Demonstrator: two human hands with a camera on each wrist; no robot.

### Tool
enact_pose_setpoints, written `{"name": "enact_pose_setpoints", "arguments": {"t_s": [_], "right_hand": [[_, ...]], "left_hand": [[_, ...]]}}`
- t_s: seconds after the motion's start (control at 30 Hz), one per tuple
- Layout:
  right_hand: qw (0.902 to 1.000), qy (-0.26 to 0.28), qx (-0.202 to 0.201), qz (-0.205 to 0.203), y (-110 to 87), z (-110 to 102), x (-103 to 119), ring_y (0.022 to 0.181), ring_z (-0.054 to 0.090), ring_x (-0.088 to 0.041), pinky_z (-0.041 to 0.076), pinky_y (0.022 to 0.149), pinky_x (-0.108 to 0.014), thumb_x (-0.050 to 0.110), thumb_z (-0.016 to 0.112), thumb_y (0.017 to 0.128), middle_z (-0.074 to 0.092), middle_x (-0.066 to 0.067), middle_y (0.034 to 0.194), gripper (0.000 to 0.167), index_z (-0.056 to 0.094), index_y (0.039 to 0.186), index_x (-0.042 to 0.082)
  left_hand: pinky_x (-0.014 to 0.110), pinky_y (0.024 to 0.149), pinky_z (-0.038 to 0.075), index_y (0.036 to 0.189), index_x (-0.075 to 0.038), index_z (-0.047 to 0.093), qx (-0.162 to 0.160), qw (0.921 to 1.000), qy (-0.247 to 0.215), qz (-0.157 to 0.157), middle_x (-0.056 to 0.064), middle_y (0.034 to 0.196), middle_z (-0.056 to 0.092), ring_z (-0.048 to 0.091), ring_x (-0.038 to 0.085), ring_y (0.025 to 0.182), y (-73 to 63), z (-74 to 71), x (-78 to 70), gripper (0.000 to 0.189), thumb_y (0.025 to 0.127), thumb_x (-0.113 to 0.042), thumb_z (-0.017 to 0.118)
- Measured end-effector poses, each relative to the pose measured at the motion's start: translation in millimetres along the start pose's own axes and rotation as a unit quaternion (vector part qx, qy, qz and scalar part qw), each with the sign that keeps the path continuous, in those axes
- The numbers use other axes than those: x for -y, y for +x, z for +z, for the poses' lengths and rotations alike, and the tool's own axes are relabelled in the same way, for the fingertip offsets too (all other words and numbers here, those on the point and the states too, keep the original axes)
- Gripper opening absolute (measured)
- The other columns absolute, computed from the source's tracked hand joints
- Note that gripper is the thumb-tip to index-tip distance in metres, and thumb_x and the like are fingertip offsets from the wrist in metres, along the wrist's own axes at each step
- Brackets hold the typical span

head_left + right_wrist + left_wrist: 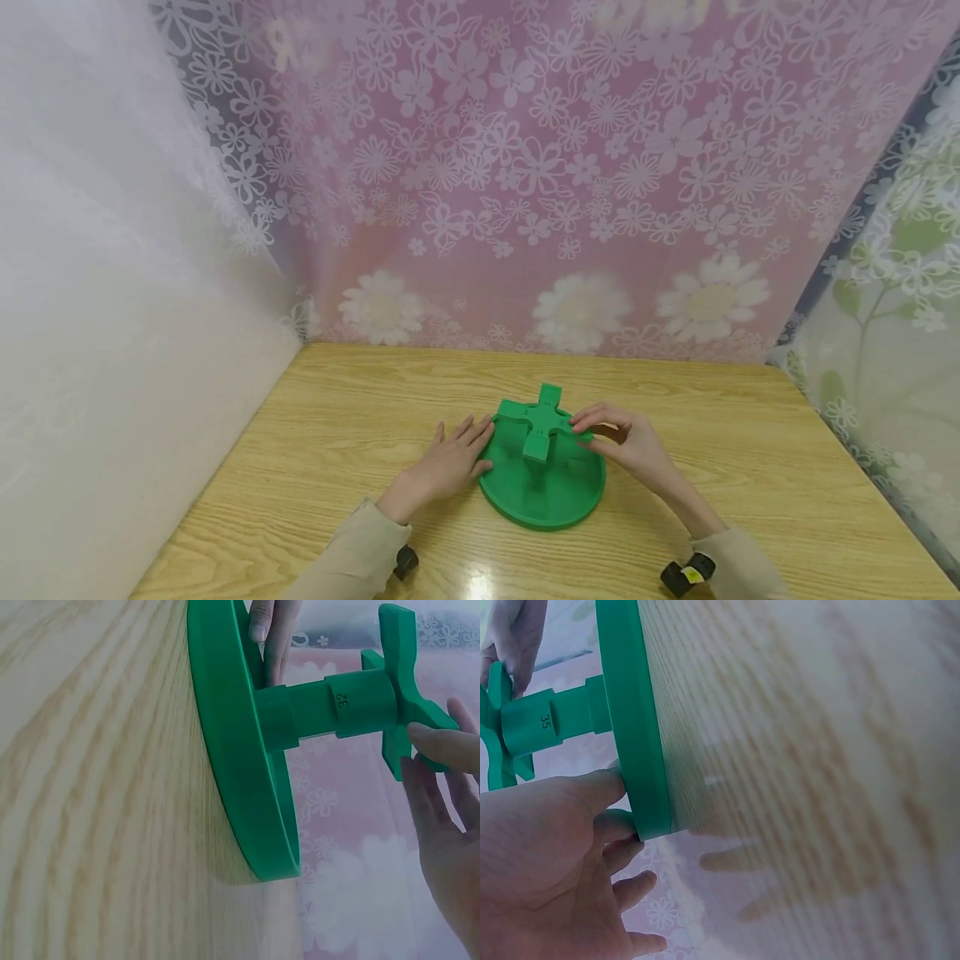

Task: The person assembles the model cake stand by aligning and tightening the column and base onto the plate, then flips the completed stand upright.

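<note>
A green round base (542, 506) with a raised rim lies on the table. From its middle rises a green post (311, 709), topped by a four-armed green cross (542, 419). Numbers mark the post: 35 faces the left wrist camera, 32 the right one. My left hand (450, 462) rests at the base's left rim, fingers spread and fairly straight, with thumb and index touching the rim (641, 750). My right hand (630, 446) pinches the cross's right arm between thumb and fingers; the right wrist view shows the thumb (442, 746) on that arm.
The wood-grain table (360, 392) reaches back to a pink flowered curtain (480, 208). A white sheet (135, 333) hangs on the left, and a leaf-patterned curtain (892, 333) on the right. Black wrist devices (686, 575) sit at both sleeves.
</note>
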State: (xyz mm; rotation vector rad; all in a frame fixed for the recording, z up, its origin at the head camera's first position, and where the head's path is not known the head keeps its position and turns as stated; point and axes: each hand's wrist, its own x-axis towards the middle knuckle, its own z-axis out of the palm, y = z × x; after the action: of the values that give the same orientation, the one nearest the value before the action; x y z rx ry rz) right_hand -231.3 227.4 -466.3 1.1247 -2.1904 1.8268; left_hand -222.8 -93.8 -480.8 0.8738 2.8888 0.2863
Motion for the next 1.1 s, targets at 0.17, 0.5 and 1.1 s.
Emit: {"name": "enact_pose_setpoints", "arguments": {"t_s": [0.17,0.5,1.1], "right_hand": [[0.9996,-0.029,-0.002,0.002,-2.3,-4.5,2.1,0.125,0.058,-0.010,0.053,0.100,-0.029,-0.015,0.064,0.092,0.059,-0.022,0.131,0.030,0.066,0.121,-0.006],[0.9949,-0.050,-0.030,0.082,-4.6,-10.6,3.7,0.116,0.065,-0.016,0.053,0.097,-0.024,0.006,0.055,0.105,0.066,-0.015,0.127,0.028,0.065,0.131,0.001],[0.9953,-0.032,-0.028,0.087,-4.9,-15.1,5.3,0.104,0.070,-0.018,0.058,0.090,-0.029,0.001,0.059,0.102,0.068,-0.020,0.117,0.022,0.067,0.121,-0.005]], "left_hand": [[0.068,0.118,0.020,0.160,-0.006,0.031,0.001,1.0000,0.000,0.003,0.008,0.167,0.025,0.023,0.033,0.153,-0.6,0.3,-0.2,0.063,0.108,-0.037,0.048],[0.067,0.118,0.020,0.160,-0.006,0.031,-0.002,1.0000,0.001,0.003,0.008,0.167,0.025,0.024,0.033,0.153,-0.5,1.1,0.3,0.063,0.108,-0.037,0.049],[0.068,0.117,0.021,0.160,-0.006,0.031,-0.005,0.9999,0.009,0.007,0.008,0.167,0.025,0.025,0.033,0.153,1.4,0.7,2.0,0.063,0.108,-0.038,0.048]]}}
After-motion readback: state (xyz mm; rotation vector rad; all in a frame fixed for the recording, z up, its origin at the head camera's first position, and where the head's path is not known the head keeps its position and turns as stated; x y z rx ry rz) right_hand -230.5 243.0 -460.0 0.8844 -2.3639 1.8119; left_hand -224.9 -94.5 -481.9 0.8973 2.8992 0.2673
